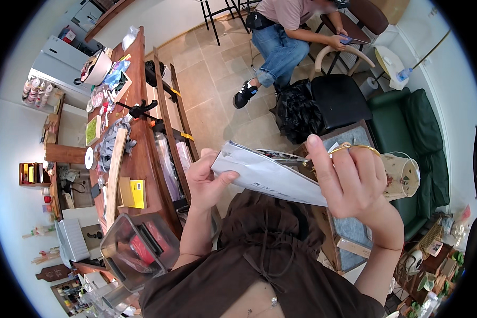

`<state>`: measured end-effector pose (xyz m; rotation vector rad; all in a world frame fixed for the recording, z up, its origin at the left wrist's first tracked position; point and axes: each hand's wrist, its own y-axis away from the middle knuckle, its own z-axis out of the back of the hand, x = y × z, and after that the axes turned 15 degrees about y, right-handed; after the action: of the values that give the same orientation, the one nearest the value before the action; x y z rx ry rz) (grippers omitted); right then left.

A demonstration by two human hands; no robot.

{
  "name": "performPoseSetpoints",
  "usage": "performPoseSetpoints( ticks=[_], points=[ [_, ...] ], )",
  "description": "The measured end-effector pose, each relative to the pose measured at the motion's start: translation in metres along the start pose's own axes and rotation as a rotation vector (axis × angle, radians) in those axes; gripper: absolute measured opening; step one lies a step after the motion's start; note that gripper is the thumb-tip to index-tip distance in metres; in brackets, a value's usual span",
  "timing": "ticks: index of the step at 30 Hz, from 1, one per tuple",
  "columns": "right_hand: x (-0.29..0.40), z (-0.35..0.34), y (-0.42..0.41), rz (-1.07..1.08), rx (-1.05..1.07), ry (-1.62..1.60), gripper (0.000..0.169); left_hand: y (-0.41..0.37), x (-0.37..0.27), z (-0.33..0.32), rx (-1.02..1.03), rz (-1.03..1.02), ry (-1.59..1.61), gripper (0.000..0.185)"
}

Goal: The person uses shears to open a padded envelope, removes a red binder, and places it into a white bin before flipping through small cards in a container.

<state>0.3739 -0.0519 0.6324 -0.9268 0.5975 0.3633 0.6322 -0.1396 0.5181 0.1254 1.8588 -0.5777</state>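
Observation:
A white paper packet (262, 175) with printed writing hangs at a slant before my chest. Its upper left end is pinched by my left hand (206, 179), thumb lying on the near face. In my right hand (349, 179) is a pair of scissors (282, 156) with gold-coloured handles, one loop showing over the fingers. The blades point left along the packet's far upper edge; whether they touch the paper cannot be told. My right index finger is raised, and the hand covers the packet's right end.
On the left, a long wooden table (145, 163) carries a wooden plank (116, 175), grey ribbon and a clear plastic bin (139, 250). A seated person (282, 43) is ahead, near a black plastic bag (300, 111). A green sofa (393, 115) stands at right.

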Motion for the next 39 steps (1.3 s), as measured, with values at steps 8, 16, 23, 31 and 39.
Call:
performPoseSetpoints(
  ticks=[8, 16, 23, 31, 39],
  points=[
    [-0.005, 0.002, -0.008, 0.025, 0.054, 0.005, 0.036, 0.002, -0.005, -0.006, -0.015, 0.021, -0.025, 0.033],
    [-0.007, 0.006, 0.004, 0.075, -0.036, 0.063, 0.032, 0.001, -0.005, -0.006, 0.025, -0.046, -0.09, 0.034],
    [-0.01, 0.013, 0.012, 0.129, -0.038, 0.125, 0.024, 0.003, -0.004, -0.012, 0.03, -0.063, -0.111, 0.034],
    [-0.012, 0.014, 0.018, 0.132, -0.07, 0.116, 0.025, 0.001, -0.006, -0.014, 0.129, -0.132, -0.114, 0.031],
    [-0.015, 0.019, 0.016, 0.07, 0.002, 0.075, 0.026, -0.006, -0.014, -0.016, 0.235, -0.209, -0.2, 0.03]
  ],
)
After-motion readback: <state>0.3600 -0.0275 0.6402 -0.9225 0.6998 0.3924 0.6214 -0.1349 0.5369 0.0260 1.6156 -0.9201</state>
